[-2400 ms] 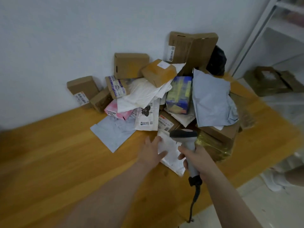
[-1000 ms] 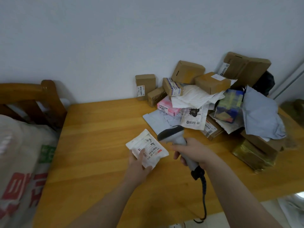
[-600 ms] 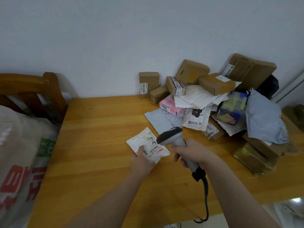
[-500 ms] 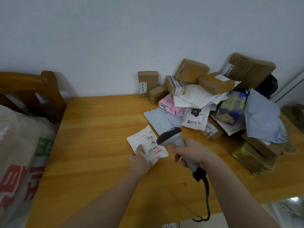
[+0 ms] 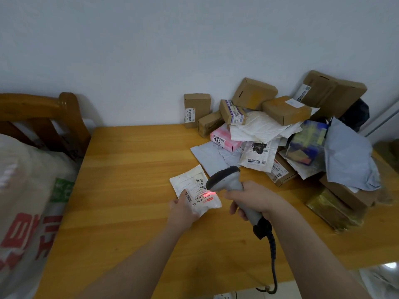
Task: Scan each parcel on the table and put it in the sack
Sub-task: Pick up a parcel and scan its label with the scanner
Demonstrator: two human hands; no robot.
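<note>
A small white mailer parcel was gripped at its near-left edge by the left hand, with the thumb laid over the label and the fingers curled beneath. It was held low over the wooden table, between the sack at the left and the heap of unscanned parcels at the right. Whether it touched the wood could not be told. The handle of a corded barcode scanner was clasped in the right hand. Its head was tipped down at the label, on which a red scan spot was cast.

The scan was judged to be the step in hand. For it to be done well, the label would best be held flat and unwrinkled, with the thumb drawn clear of the bars. The red light should be laid across the whole barcode rather than on one end. The scanner could be backed off slightly, and the parcel held steady until a read was confirmed.

The parcel was presented label upward. Its long axis ran from the far side of the table toward the person, with the near end swung somewhat to the right.
</note>
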